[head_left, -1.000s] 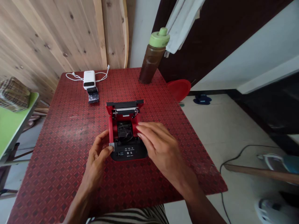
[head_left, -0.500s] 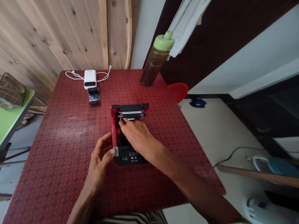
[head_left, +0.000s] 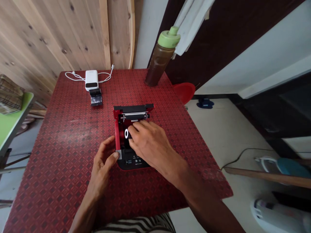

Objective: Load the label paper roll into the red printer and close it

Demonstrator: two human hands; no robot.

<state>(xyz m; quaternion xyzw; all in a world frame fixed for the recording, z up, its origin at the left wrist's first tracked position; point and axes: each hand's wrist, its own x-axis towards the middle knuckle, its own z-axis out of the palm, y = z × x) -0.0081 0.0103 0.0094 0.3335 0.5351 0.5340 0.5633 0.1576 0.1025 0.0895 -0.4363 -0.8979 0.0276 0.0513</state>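
A small red and black printer (head_left: 136, 164) sits on the table with its lid (head_left: 133, 108) raised at the back. A roller shows across the underside of that lid. My left hand (head_left: 103, 163) grips the printer's near left side, thumb on the grey corner and fingers against the red side wall. My right hand (head_left: 150, 140) is over the open bay with its fingers closed around a roll with a white ring-shaped end (head_left: 125, 133). Most of the roll is hidden beneath those fingers, and so is the right part of the bay.
The red patterned table (head_left: 73, 136) holds a white power bank (head_left: 91, 77) with a cable, a crumpled black strip (head_left: 96, 98) in front of it, and a green-capped bottle (head_left: 159, 60) at the back. A red stool (head_left: 184, 92) stands beyond the right edge.
My right hand has drawn back from the roller area, and the roll's white end now shows at its fingertips. The left hand keeps its place on the printer. The view has shifted slightly.
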